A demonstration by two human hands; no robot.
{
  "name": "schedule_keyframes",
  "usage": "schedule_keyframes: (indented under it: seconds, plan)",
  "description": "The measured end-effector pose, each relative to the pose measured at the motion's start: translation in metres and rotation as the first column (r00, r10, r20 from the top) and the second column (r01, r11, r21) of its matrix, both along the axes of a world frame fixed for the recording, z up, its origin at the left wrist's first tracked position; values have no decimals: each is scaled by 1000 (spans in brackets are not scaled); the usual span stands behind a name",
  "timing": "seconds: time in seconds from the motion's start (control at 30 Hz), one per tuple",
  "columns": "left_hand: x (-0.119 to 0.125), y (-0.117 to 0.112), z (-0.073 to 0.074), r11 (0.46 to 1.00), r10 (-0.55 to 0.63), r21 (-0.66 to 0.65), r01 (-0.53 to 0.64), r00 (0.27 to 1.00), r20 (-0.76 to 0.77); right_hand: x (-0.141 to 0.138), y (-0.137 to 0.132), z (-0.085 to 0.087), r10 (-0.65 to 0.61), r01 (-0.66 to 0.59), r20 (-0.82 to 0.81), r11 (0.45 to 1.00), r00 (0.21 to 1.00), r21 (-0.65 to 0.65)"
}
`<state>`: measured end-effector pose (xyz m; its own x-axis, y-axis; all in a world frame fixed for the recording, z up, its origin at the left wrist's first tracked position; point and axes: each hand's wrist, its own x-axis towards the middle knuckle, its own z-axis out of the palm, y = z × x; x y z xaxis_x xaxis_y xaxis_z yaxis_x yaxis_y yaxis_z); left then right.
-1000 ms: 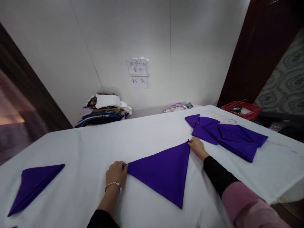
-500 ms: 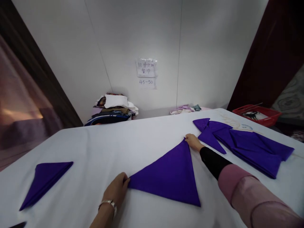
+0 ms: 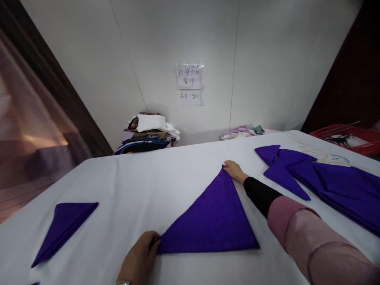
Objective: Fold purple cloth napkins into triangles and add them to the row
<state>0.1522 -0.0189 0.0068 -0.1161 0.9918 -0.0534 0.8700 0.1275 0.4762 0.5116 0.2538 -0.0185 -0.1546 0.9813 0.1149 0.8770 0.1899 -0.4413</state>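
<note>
A purple cloth napkin (image 3: 210, 217), folded into a triangle, lies on the white-covered table (image 3: 124, 182) in front of me. My left hand (image 3: 141, 253) pinches its near left corner between thumb and fingers. At the far corner, my right hand (image 3: 234, 171) grips the tip, with the arm stretched forward in a pink sleeve over a black cuff. The third corner points right and rests untouched on the cloth. Off to the left lies another folded purple napkin (image 3: 63, 227), apart from both hands.
Several overlapping purple napkins (image 3: 335, 178) lie on the right. Against the wall sit a stack of folded clothes (image 3: 151, 132) and a smaller heap of fabric (image 3: 242, 132). A red basket (image 3: 368, 147) stands beyond the table's far right. Handwritten paper signs (image 3: 190, 83) hang on the wall.
The triangle has turned: my left hand pulled its corner slightly nearer, while my right hand moved the far tip left and away. Its near edge now runs almost level. The view has shifted slightly left.
</note>
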Motion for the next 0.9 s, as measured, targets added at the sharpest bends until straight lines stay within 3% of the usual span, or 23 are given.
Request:
schedule_keyframes:
  seconds: [0.07, 0.13, 0.2, 0.27, 0.33, 0.47, 0.6, 0.67, 0.77, 0.9]
  plan:
    - [-3, 1, -8, 994, -4, 106, 11, 998, -60, 1, -3, -1, -10, 10, -13, 1000, 1000, 10]
    - [1, 3, -15, 953, 2, 298, 47, 987, -163, 4, -5, 1, -23, 24, -36, 1000, 999, 16]
    - [14, 5, -20, 868, -29, 468, 166, 958, -286, 6, -7, 6, -38, 39, -67, 999, 997, 17]
    - [37, 5, -21, 776, -131, 524, 353, 901, -413, 6, -11, 14, -44, 46, -99, 999, 994, 20]
    - [65, 3, -20, 713, -262, 468, 522, 818, -512, 3, -22, 21, -27, 31, -125, 999, 992, 31]
    - [116, -1, -17, 692, -510, 246, 679, 701, -499, -19, -80, 26, 113, -103, -141, 992, 984, 71]
    - [141, 3, -16, 720, -630, 90, 689, 701, -333, -44, -155, 20, 384, -379, -124, 923, 915, 57]
    - [144, 5, -16, 738, -644, 41, 674, 720, -260, -49, -176, 17, 443, -445, -89, 896, 892, -1]
    - [144, 7, -15, 752, -646, 0, 659, 737, -200, -46, -176, 16, 410, -408, 14, 909, 912, -83]
    - [142, 5, -13, 753, -651, -14, 658, 741, -167, -36, -150, 13, 306, -292, 144, 950, 941, -111]
